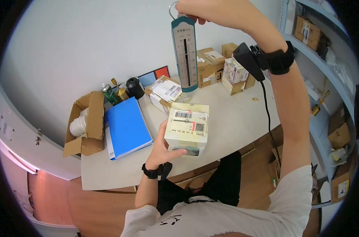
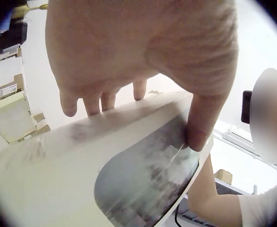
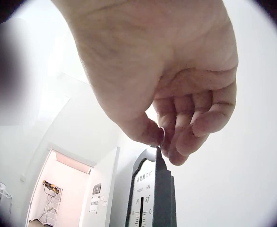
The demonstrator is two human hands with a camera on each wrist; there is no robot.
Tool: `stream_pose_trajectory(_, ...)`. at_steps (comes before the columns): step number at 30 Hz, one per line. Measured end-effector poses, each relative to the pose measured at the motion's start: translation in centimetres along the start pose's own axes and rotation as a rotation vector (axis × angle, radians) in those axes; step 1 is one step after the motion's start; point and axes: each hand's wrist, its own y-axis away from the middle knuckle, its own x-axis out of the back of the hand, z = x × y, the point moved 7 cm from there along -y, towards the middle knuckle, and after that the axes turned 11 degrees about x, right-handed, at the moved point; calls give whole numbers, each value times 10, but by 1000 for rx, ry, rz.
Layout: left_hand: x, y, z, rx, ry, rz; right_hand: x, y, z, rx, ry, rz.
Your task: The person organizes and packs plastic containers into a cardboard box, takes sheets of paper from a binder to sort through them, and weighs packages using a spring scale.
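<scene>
My right hand [image 1: 215,11] is raised at the top of the head view, pinching the metal ring of a spring scale [image 1: 184,55] between thumb and fingertips. The scale hangs upright, its numbered face with "N" and "gf" marks [image 3: 142,201] turned toward me. Below its lower end is a small pale carton [image 1: 188,128] with a barcode label on top. My left hand [image 1: 160,148] grips this carton from the left, thumb across the near side and fingers along the far side. The left wrist view shows the thumb over a dark, glossy oval patch [image 2: 145,175] on the carton.
On the white table [image 1: 234,112] lie a blue folder [image 1: 128,127] and an open cardboard box [image 1: 93,122] with white rolls. Taped parcels [image 1: 211,67] stand along the back wall. A camera cable [image 1: 271,126] hangs from my right wrist; shelves [image 1: 321,55] stand at the right.
</scene>
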Motion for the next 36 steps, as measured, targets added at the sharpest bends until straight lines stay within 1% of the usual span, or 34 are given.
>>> stream_pose_trajectory(1, 1, 0, 0, -6, -7, 2, -1, -7, -4, -5, 28, 15)
stream_pose_trajectory(3, 2, -1, -7, 77, 35, -32, 6, -10, -19, -16, 30, 16)
stream_pose_trajectory(4, 6, -2, -12, 70, 30, -31, 6, -13, -21, -29, 25, -4)
stream_pose_trajectory(6, 13, -5, -22, -36, -59, -39, 9, -18, -22, -38, 24, -22)
stream_pose_trajectory(9, 24, -8, -35, -69, 4, -6, 11, -25, -24, 10, -37, -23)
stream_pose_trajectory(10, 25, -6, -37, -31, -35, 18, 14, -26, -24, 15, -40, 22)
stream_pose_trajectory(11, 28, -4, -41, -31, -35, 19, 17, -27, -24, 20, -45, 67)
stream_pose_trajectory(13, 36, -1, -63, 69, -70, 52, 20, -31, -19, 25, -50, 71)
stream_pose_trajectory(14, 38, 0, -69, 72, -69, 56, 22, -33, -15, 29, -52, 76)
stream_pose_trajectory(16, 38, 2, -85, 175, -201, 74, 22, -36, -6, 30, -76, 74)
stream_pose_trajectory(17, 37, 3, -87, 175, -199, 74, 23, -37, -2, 31, -96, 78)
stream_pose_trajectory(19, 30, 5, -96, 264, -336, 27, 23, -40, 8, 16, -87, 74)
stream_pose_trajectory(21, 28, 6, -104, 279, -387, -4, 20, -44, 23, -3, -204, 100)
stream_pose_trajectory(25, 22, 6, -113, 303, -542, -95, 18, -43, 25, -8, -158, 69)
stream_pose_trajectory(28, 20, 6, -121, 322, -599, -85, 17, -42, 24, 6, -175, 38)
stream_pose_trajectory(31, 20, 6, -121, 337, -620, -100, 16, -40, 19, 27, -130, 15)
stream_pose_trajectory(33, 19, 7, -115, 359, -621, -114, 20, -38, 15, 7, -22, 20)
stream_pose_trajectory(34, 18, 7, -114, 382, -626, -126, 21, -38, 15, 7, -19, 17)
stream_pose_trajectory(36, 18, 7, -114, 375, -620, -129, 23, -37, 16, 23, -10, 21)
